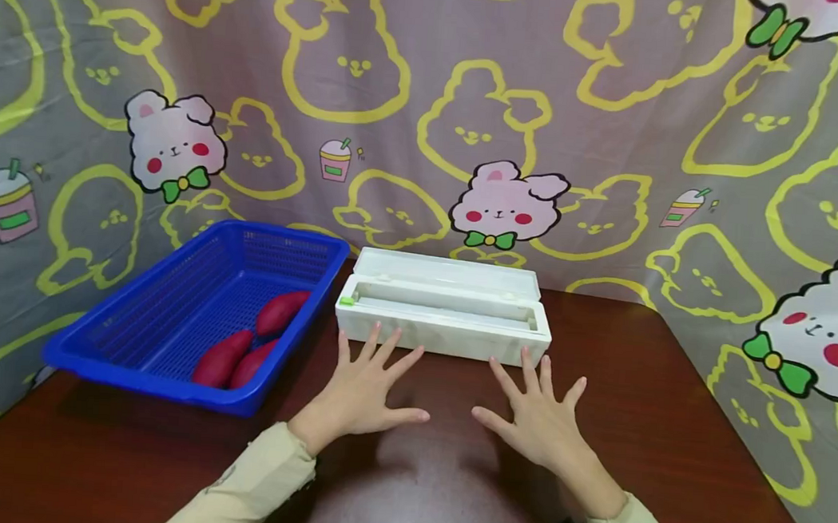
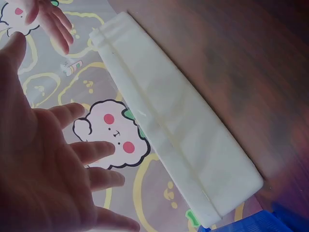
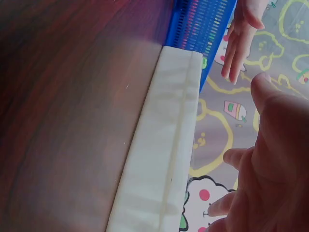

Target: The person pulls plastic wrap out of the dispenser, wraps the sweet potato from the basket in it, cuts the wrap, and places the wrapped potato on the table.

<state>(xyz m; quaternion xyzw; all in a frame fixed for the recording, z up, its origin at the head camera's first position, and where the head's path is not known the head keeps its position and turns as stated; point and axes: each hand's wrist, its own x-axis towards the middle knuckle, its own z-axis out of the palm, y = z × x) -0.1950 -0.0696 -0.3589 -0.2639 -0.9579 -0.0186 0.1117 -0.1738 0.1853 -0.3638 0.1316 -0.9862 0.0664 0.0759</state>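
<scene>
Both hands hover over the table with fingers spread and nothing held. In the head view my left hand [image 1: 361, 386] is in front of the left half of a long white box [image 1: 443, 335], its fingertips overlapping the box's front edge. My right hand [image 1: 542, 417] is in front of the right end, palm down. The box's lid [image 1: 454, 273] is raised at the back, showing a long recess, and a small green piece [image 1: 347, 300] sits at its left corner. Both wrist views show the box's smooth front side, with the left hand [image 2: 53, 169] and right hand [image 3: 275, 159] apart from it.
A blue plastic basket [image 1: 138, 384] stands at the left, close to the box. In it lie several red, sweet-potato-like tubers [image 1: 222, 359]. The brown wooden table [image 1: 642, 387] ends at a patterned curtain [image 1: 397, 148] behind and at the sides.
</scene>
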